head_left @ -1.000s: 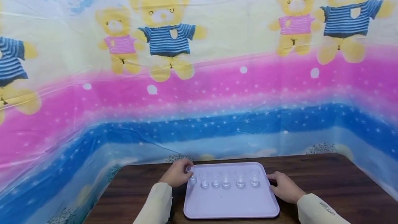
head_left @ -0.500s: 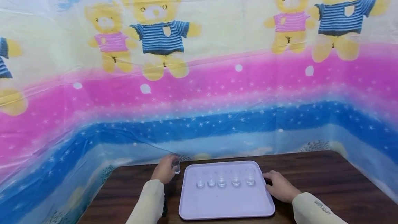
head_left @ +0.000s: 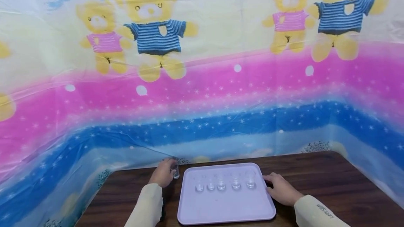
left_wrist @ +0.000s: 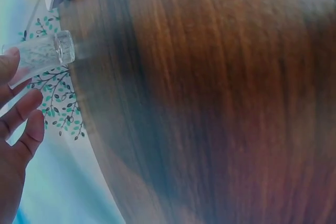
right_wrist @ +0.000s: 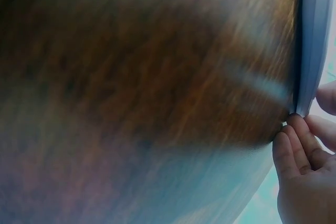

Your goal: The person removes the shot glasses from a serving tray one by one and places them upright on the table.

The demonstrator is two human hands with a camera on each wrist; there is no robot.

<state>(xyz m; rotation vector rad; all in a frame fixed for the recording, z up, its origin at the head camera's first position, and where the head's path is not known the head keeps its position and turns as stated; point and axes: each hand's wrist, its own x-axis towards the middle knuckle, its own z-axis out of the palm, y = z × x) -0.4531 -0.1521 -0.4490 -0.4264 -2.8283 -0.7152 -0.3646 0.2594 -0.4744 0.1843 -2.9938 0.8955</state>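
Observation:
My left hand is off the tray's left side, near the table's far edge. Between thumb and fingers it holds a small clear shot glass, base down and close over the wood. The left wrist view shows the glass's thick base, the other fingers loosely bent below it. A pale lilac tray bears a row of several similar shot glasses across its far half. At the tray's right side, my right hand pinches the rim, thumb on one face and fingertips on the other.
The dark wooden table extends to both sides of the tray. Directly behind it hangs a printed cloth with teddy bears and pink and blue bands.
My left hand has carried the end glass from the tray's left edge to the table on the left and lowered it slightly. My right hand stays at the tray's rim.

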